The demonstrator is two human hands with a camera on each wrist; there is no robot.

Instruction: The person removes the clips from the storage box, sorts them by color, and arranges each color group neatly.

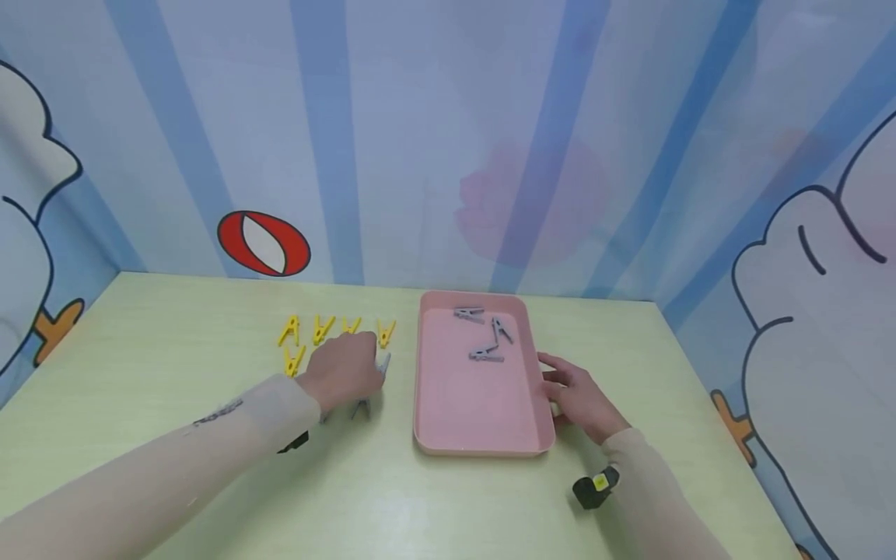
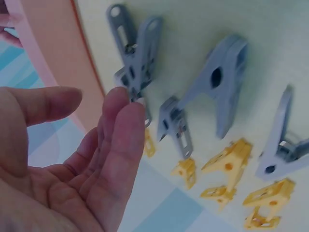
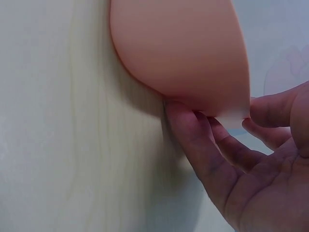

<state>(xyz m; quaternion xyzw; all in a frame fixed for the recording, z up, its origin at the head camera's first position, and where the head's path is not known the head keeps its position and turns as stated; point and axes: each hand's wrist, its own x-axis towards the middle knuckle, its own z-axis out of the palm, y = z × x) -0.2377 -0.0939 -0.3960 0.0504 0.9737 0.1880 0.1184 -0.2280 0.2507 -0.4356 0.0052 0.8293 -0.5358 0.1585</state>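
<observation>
My left hand (image 1: 346, 367) hovers over grey clothespins at the left of the tray, thumb and fingers apart. In the left wrist view the fingertips are close to one grey clothespin (image 2: 140, 48); whether they touch is unclear. Other grey clothespins, such as this one (image 2: 217, 77), lie beside it, partly hidden by the hand in the head view. My right hand (image 1: 577, 397) grips the right side of a pink tray (image 1: 476, 412), one digit at the rim and others low against the wall. Inside the tray lie 3 grey clothespins (image 1: 484, 355) near its far end.
Several yellow clothespins (image 1: 323, 330) lie in rows beyond and left of my left hand. The pale wooden table (image 1: 294, 498) ends at a printed wall (image 1: 420, 155) with blue stripes. A dark wrist device (image 1: 595, 488) sits at the right cuff.
</observation>
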